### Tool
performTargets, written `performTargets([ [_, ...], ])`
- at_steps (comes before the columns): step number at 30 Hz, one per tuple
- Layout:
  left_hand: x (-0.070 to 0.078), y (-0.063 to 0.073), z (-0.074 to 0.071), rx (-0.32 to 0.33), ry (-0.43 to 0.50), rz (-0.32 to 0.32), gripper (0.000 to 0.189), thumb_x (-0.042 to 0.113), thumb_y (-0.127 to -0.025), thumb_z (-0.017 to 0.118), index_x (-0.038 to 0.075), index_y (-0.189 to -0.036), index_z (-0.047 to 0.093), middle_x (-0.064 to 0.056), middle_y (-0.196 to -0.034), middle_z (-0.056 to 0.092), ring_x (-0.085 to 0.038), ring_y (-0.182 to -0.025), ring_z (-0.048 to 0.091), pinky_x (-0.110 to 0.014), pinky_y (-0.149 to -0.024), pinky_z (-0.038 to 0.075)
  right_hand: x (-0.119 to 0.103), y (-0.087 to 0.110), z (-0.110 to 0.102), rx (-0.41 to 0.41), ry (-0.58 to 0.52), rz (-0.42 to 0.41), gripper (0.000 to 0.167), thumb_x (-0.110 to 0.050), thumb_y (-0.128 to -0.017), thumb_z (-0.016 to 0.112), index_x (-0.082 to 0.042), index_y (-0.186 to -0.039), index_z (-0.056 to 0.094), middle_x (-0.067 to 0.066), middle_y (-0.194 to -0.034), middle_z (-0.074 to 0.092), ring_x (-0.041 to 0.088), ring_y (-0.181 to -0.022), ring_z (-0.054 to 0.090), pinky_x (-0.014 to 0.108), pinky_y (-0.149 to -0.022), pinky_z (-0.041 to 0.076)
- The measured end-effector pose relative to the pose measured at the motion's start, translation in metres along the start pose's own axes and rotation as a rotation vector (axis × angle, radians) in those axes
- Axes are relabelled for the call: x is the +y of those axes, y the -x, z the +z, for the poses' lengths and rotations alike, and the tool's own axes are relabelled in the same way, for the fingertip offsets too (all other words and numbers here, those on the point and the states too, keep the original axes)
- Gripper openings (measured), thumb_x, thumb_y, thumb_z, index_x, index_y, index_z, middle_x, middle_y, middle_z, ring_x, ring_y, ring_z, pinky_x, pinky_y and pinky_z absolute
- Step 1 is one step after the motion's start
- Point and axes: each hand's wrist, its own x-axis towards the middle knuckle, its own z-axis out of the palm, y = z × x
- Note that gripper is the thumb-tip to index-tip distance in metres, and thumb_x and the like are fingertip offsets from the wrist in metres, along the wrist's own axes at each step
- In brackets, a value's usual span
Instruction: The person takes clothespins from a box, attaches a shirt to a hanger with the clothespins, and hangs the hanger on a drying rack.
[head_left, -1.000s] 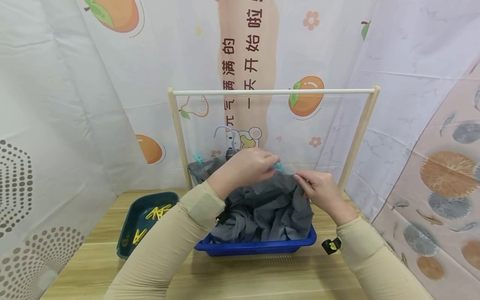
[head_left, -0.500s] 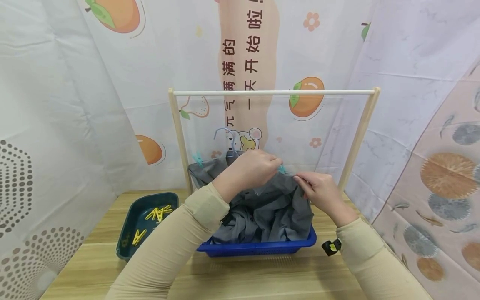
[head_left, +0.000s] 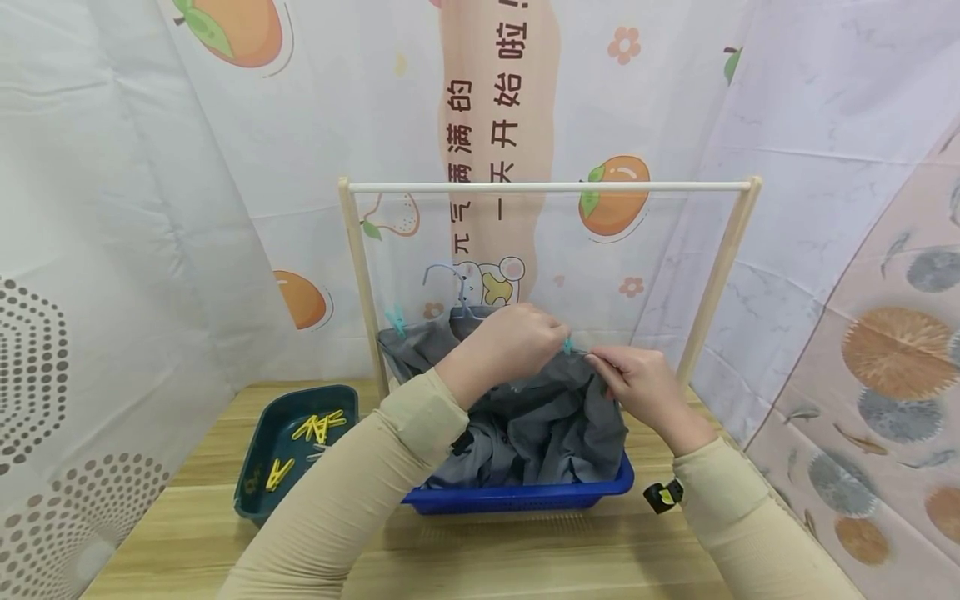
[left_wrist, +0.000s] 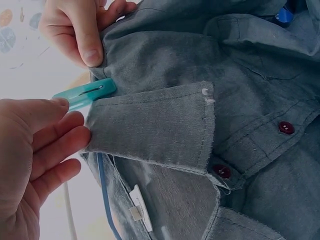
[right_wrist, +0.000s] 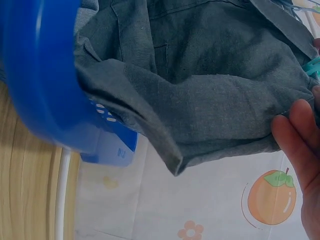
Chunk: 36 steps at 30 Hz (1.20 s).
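Note:
A grey button shirt [head_left: 555, 433] is draped on a blue hanger [head_left: 462, 290], its lower part bunched in the blue basket [head_left: 517, 500]. On one shoulder beside the collar sits a teal clothespin [left_wrist: 85, 94], and my left hand [head_left: 517, 340] pinches its outer end with the thumb on top. My right hand [head_left: 637, 379] grips the shirt's shoulder edge between thumb and fingers, just beyond that clothespin. Another teal clothespin [head_left: 396, 319] clips the opposite shoulder. Most of the hanger's bar is hidden under the cloth.
A wooden rack with a white rail [head_left: 547, 187] stands behind the basket. At the left, a dark green tray [head_left: 258, 450] holds several yellow clothespins [head_left: 318, 427]. Printed curtains surround the wooden table [head_left: 480, 558].
My left hand has shifted slightly right and down with the clothespin at its fingertips. The hanger's hook has dipped a little to the left. My right hand has hardly moved.

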Motion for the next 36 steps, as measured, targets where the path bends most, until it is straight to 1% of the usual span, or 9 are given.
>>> performTargets([
  [4, 0.002, -0.001, -0.001, -0.028, -0.023, -0.014, 0.016, 0.013, -0.101, 0.062, 0.011, -0.106, 0.077, 0.001, -0.096, 0.076, -0.015, -0.083, 0.07, -0.032, -0.085, 0.055, 0.0, 0.001, 0.0, -0.002, -0.002, -0.001, 0.011, -0.001, -0.088, 0.077, -0.012, -0.089, 0.074, -0.011, -0.061, 0.058, -0.002, -0.049, 0.052, 0.029, -0.05, 0.051],
  [11, 0.003, -0.005, -0.002, -0.112, -0.042, -0.08, 0.016, 0.015, -0.102, 0.06, 0.013, -0.098, 0.075, 0.002, -0.087, 0.073, -0.014, -0.078, 0.068, -0.034, -0.082, 0.053, 0.001, 0.002, 0.002, -0.016, 0.001, 0.003, 0.011, -0.003, -0.088, 0.077, -0.014, -0.089, 0.074, -0.011, -0.06, 0.058, -0.003, -0.049, 0.052, 0.029, -0.05, 0.051],
  [15, 0.004, -0.005, -0.001, -0.137, -0.049, -0.091, 0.017, 0.018, -0.103, 0.059, 0.014, -0.103, 0.075, 0.002, -0.09, 0.073, -0.014, -0.082, 0.068, -0.033, -0.081, 0.051, 0.001, 0.002, 0.003, -0.022, -0.006, 0.009, 0.012, -0.004, -0.089, 0.077, -0.015, -0.088, 0.073, -0.011, -0.06, 0.057, -0.003, -0.05, 0.052, 0.029, -0.05, 0.05],
  [18, 0.004, -0.004, -0.001, -0.135, -0.05, -0.089, 0.017, 0.02, -0.103, 0.059, 0.014, -0.107, 0.075, 0.003, -0.095, 0.074, -0.014, -0.086, 0.068, -0.033, -0.082, 0.05, 0.001, 0.002, 0.004, -0.026, -0.009, 0.013, 0.013, -0.004, -0.089, 0.076, -0.015, -0.086, 0.072, -0.012, -0.06, 0.057, -0.003, -0.05, 0.052, 0.029, -0.05, 0.05],
  [21, 0.004, -0.003, 0.0, -0.118, -0.051, -0.085, 0.017, 0.022, -0.102, 0.061, 0.014, -0.111, 0.074, 0.003, -0.1, 0.074, -0.014, -0.091, 0.069, -0.033, -0.084, 0.049, 0.001, 0.002, 0.004, -0.025, -0.009, 0.015, 0.012, -0.003, -0.089, 0.076, -0.014, -0.087, 0.072, -0.011, -0.06, 0.057, -0.002, -0.05, 0.052, 0.029, -0.05, 0.05],
  [26, 0.004, -0.001, 0.003, -0.093, -0.015, -0.107, 0.022, 0.027, -0.1, 0.065, 0.014, -0.116, 0.072, 0.002, -0.11, 0.073, -0.014, -0.099, 0.069, -0.034, -0.085, 0.049, 0.003, 0.002, 0.004, -0.016, -0.015, 0.011, 0.013, -0.001, -0.089, 0.076, -0.013, -0.086, 0.072, -0.011, -0.06, 0.057, -0.001, -0.049, 0.053, 0.029, -0.05, 0.05],
  [29, 0.005, 0.0, 0.006, -0.088, 0.008, -0.128, 0.022, 0.027, -0.101, 0.065, 0.014, -0.117, 0.071, 0.002, -0.11, 0.072, -0.014, -0.099, 0.068, -0.033, -0.081, 0.047, 0.003, 0.003, 0.004, -0.01, -0.012, 0.004, 0.015, 0.0, -0.089, 0.076, -0.013, -0.084, 0.07, -0.011, -0.06, 0.056, -0.001, -0.049, 0.052, 0.028, -0.049, 0.049],
  [33, 0.006, 0.002, 0.008, -0.068, 0.023, -0.148, 0.021, 0.027, -0.1, 0.064, 0.015, -0.116, 0.07, 0.003, -0.108, 0.071, -0.013, -0.097, 0.066, -0.033, -0.079, 0.046, 0.003, 0.003, 0.004, -0.005, -0.004, -0.004, 0.015, 0.0, -0.088, 0.076, -0.012, -0.084, 0.07, -0.011, -0.06, 0.055, -0.001, -0.049, 0.052, 0.028, -0.048, 0.049],
  [36, 0.006, 0.004, 0.008, -0.07, 0.029, -0.167, 0.028, 0.031, -0.099, 0.066, 0.015, -0.122, 0.068, 0.003, -0.113, 0.07, -0.014, -0.104, 0.065, -0.035, -0.087, 0.048, 0.003, 0.003, 0.004, -0.005, 0.001, -0.01, 0.014, 0.001, -0.088, 0.076, -0.012, -0.084, 0.069, -0.011, -0.061, 0.055, -0.001, -0.049, 0.051, 0.028, -0.048, 0.049],
])
